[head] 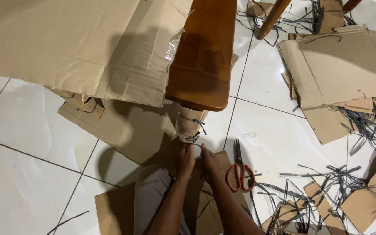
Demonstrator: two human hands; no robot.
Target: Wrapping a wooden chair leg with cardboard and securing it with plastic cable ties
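Person sits on white tile floor (31, 174), both hands up at a small folded cardboard bundle (191, 124) just below a wooden chair seat (205, 56). Left hand (186, 160) and right hand (209, 160) have fingers pinched closed on the thin dark strap (193, 139) tied round the bundle. Red-handled scissors (239, 172) lie just right of the hands. Flattened cardboard sheets (344, 65) and loose strap scraps (327, 178) lie farther right.
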